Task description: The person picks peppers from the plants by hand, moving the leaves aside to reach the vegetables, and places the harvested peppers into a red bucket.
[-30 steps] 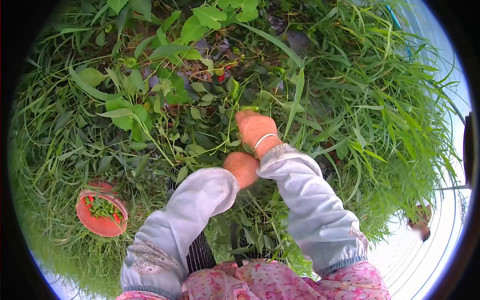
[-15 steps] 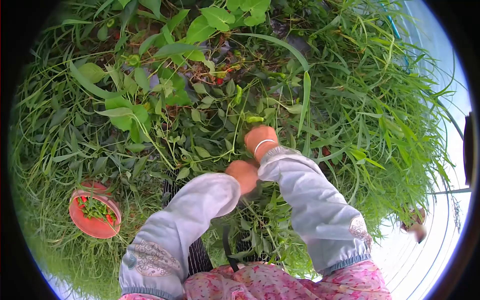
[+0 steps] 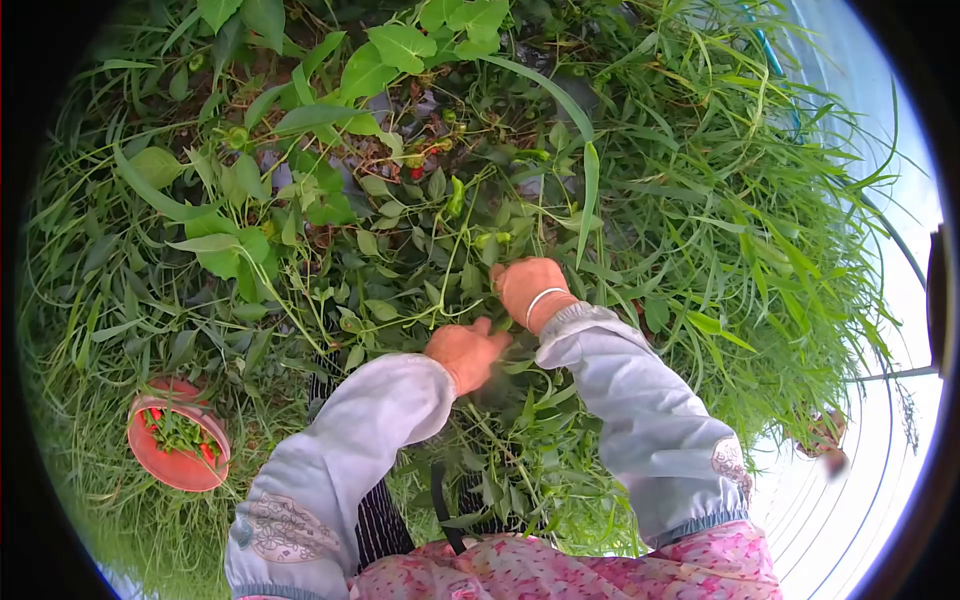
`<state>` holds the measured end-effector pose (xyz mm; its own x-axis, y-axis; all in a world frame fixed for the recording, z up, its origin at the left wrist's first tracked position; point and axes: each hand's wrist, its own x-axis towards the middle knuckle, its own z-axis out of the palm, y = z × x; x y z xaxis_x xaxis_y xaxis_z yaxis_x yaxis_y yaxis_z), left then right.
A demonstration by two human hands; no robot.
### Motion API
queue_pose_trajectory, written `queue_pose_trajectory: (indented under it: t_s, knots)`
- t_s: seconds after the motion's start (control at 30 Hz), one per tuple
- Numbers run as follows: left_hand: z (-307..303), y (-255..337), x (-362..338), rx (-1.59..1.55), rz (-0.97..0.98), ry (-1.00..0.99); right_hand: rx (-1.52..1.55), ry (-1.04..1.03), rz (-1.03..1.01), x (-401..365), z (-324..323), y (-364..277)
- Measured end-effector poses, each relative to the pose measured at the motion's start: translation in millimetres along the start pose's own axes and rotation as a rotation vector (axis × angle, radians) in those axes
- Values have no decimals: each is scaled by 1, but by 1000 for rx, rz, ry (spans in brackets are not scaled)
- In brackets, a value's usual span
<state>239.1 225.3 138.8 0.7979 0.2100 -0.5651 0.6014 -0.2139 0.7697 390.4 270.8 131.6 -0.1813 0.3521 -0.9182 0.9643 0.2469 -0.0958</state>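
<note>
My right hand is among the leaves of a pepper plant, its fingers curled closed and mostly turned away from view. What it grips, if anything, is hidden. Just below and to the left, my left hand reaches into the same foliage; two of its fingers show, stretched out and slightly apart, with nothing visible between them. A pale green pepper hangs just above my right hand. Another green pepper is higher up on the plant. A small red pepper shows deeper in the leaves.
A red bucket holding red and green peppers tilts in the grass at lower left. Tall grass crowds the right side. Broad leaves rise at the top. Pale plastic sheeting curves along the right edge.
My left hand has shifted left, away from my right hand, and its fingers now show stretched out. My right hand has moved slightly right and down. The view has shifted a little.
</note>
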Motion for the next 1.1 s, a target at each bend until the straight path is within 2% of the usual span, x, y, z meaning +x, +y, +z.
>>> queue_pose_trajectory:
  t_s: [0.07,0.13,0.17,0.2,0.3,0.33,0.43,0.47,0.6,0.7,0.9,0.93,1.03,1.1]
  knots:
    - [-6,-3,-4,-53,15,40,-19,66,-15,-7,9,6]
    - [-13,-4,-11,-248,26,137,-75,163,-60,-14,20,14]
    - [-19,-4,-15,-342,31,185,-38,129,-46,-16,16,17]
    - [-27,-4,-20,-550,13,256,2,94,-31,-19,12,20]
    - [-43,-12,-19,-965,-84,239,26,101,-10,-19,22,26]
    - [-51,-16,-17,-792,-125,189,-3,84,-14,-19,23,26]
    - [-51,-17,-12,-522,-162,202,-60,106,-3,-17,34,30]
    - [-50,-17,-12,-524,-181,162,-75,124,6,-16,39,32]
    - [-39,-14,-13,-576,-174,230,-17,27,14,-3,48,41]
    - [-32,-19,-12,-658,-179,266,34,80,76,-7,52,41]
    - [-14,-83,-23,-829,-368,327,432,382,-72,-43,63,50]
    - [-14,-86,-25,-828,-375,323,487,496,-136,-47,66,49]
    - [-13,-89,-25,-798,-428,298,705,432,-113,-62,72,35]
    - [-14,-87,-22,-748,-502,266,790,510,-126,-65,83,23]
